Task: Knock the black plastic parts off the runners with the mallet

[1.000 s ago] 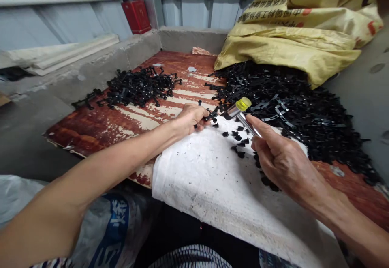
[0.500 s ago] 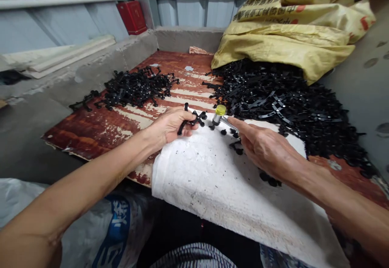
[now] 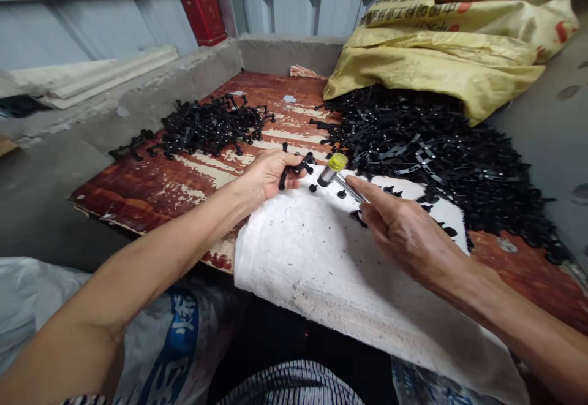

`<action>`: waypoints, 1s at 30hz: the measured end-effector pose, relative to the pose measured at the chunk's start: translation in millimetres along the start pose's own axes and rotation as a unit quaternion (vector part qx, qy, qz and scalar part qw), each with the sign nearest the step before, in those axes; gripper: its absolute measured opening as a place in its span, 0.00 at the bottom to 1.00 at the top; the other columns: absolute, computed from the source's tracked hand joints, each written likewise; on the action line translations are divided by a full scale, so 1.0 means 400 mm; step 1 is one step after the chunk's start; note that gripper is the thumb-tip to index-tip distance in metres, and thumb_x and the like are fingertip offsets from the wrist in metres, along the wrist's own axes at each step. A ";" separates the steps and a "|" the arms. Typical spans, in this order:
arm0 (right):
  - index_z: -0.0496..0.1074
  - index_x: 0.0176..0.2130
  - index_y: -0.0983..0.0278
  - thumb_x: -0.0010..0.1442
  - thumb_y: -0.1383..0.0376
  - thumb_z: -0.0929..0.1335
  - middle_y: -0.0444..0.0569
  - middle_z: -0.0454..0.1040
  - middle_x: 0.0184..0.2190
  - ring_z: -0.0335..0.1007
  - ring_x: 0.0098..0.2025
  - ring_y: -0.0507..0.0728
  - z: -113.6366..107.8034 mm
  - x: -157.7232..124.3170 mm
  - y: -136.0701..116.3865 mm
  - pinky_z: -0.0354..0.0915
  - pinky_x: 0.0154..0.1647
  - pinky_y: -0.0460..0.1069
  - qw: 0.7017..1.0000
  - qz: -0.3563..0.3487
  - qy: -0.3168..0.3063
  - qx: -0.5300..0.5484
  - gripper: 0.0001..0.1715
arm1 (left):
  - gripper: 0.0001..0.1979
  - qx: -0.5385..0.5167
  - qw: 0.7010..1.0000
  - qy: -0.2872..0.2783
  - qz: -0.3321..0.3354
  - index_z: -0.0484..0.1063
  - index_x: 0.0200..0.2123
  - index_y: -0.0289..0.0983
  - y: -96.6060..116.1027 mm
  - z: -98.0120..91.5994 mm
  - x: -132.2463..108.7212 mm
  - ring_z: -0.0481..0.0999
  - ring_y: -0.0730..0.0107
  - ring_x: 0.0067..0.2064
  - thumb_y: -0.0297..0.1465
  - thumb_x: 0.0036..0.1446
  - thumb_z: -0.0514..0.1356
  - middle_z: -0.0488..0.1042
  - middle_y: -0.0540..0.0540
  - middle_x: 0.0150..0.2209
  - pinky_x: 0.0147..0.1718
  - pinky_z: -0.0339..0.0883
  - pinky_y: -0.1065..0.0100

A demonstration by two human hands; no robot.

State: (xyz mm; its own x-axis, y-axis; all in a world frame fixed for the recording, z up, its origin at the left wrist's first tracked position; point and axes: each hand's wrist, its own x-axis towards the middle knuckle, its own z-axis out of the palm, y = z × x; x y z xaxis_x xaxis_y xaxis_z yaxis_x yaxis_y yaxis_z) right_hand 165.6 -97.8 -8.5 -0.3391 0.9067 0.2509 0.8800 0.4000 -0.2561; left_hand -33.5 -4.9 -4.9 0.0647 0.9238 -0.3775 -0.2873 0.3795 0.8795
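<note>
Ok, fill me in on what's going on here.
A person's left hand holds a black jointed part, while the right hand grips a small mallet, yellow face up, over a white cloth. Small black pieces lie on the cloth. A smaller heap of black parts sits to the left, a larger heap to the right by a yellow sack.

Yellow-and-silver hammer (image 3: 332, 171), black linkage (image 3: 304, 164), white cloth (image 3: 294, 258), yellow sack (image 3: 432, 56)

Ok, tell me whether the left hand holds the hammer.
No, the right hand grips the hammer, while the left hand holds a black jointed part.
</note>
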 end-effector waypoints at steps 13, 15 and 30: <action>0.66 0.63 0.66 0.63 0.67 0.58 0.55 0.80 0.34 0.75 0.28 0.56 0.009 -0.086 -0.029 0.72 0.29 0.51 0.997 0.000 0.012 0.078 0.31 | 0.09 0.042 0.998 -0.006 -0.054 0.66 0.25 0.34 -0.013 -0.031 -0.023 0.71 0.76 0.17 0.15 0.52 0.58 0.72 0.49 0.19 0.09 0.54 0.78; 0.68 0.61 0.66 0.64 0.64 0.59 0.52 0.78 0.28 0.74 0.27 0.56 -0.003 -0.111 -0.034 0.73 0.30 0.51 0.986 0.060 0.004 0.156 0.29 | 0.10 0.061 0.996 -0.018 -0.060 0.66 0.25 0.34 -0.017 -0.020 -0.031 0.72 0.77 0.17 0.15 0.52 0.58 0.72 0.49 0.19 0.09 0.52 0.78; 0.71 0.58 0.65 0.61 0.54 0.63 0.47 0.74 0.23 0.72 0.25 0.56 0.002 -0.173 -0.037 0.71 0.27 0.50 0.935 0.192 -0.029 0.295 0.31 | 0.10 0.076 0.994 0.034 -0.069 0.67 0.26 0.33 -0.016 0.017 -0.022 0.70 0.75 0.15 0.13 0.52 0.56 0.70 0.47 0.16 0.08 0.48 0.78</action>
State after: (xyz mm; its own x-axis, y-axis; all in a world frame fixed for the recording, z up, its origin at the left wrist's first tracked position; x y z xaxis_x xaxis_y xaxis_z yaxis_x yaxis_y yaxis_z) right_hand 175.9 -166.4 -22.9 -0.0670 0.9977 -0.0120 0.6089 0.0313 -0.7926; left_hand -25.9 -15.0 -5.2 0.0275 0.8588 -0.5116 -0.1329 0.5104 0.8496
